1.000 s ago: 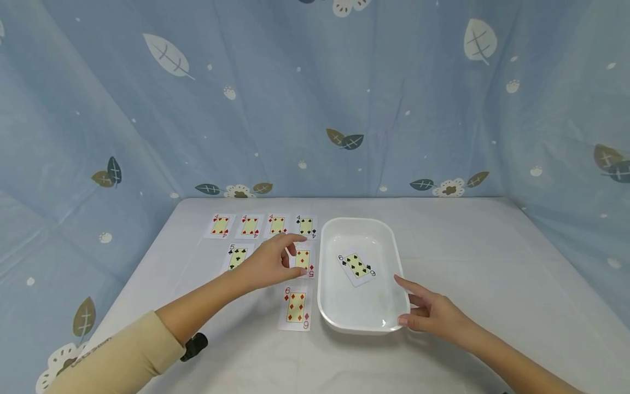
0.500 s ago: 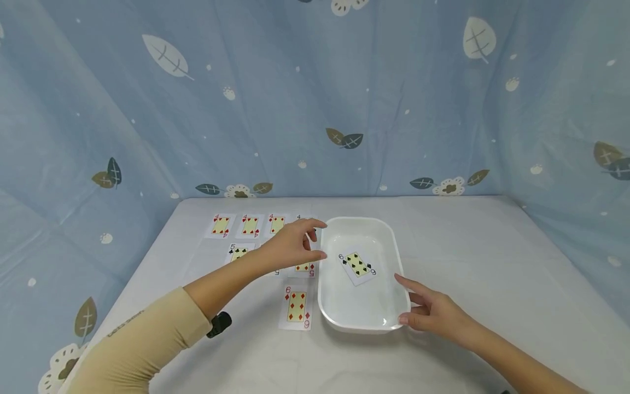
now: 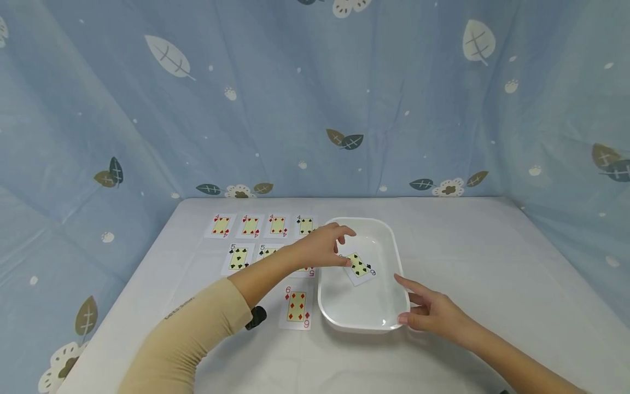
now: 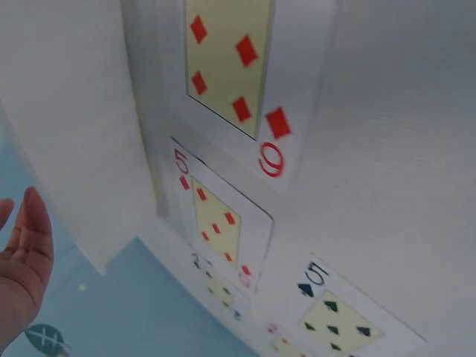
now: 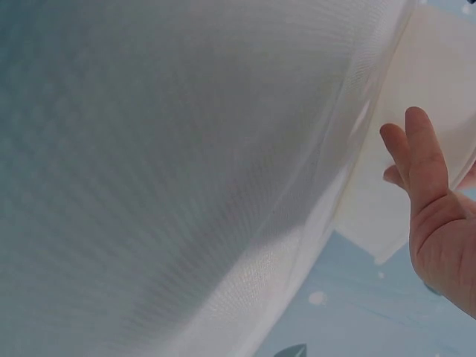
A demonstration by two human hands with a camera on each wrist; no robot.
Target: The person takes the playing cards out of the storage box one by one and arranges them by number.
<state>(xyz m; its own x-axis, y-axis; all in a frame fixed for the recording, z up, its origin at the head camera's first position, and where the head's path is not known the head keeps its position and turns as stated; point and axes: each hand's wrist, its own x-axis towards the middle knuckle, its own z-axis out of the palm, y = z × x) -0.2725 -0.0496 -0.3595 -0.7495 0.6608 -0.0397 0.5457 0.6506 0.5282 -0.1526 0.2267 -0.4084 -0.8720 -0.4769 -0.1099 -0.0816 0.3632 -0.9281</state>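
Observation:
My left hand (image 3: 325, 246) reaches over the left rim of a white plastic tub (image 3: 361, 320), thumb and forefinger apart with nothing between them. Its thumb tip overlaps the six of spades playing card (image 3: 361, 269), which lies face up and askew on the tub's floor. At the tub's right side, my right hand (image 3: 433, 314) holds the rim, thumb and forefinger on the edge and the other fingers against the outer wall. In the right wrist view these fingers (image 5: 425, 160) extend along the tub's wall (image 5: 372, 219).
Left of the tub, playing cards lie face up in rows on the white-covered table (image 3: 467, 241). Several fours, among them a four of hearts (image 3: 220, 225), form the back row. Fives, including a five of clubs (image 3: 238, 258), come before them, then a six of diamonds (image 3: 296, 307). A blue curtain stands behind.
My left hand has moved right, from above the five of diamonds, across the tub's rim to over the six of spades. The right hand and the tub have stayed put.

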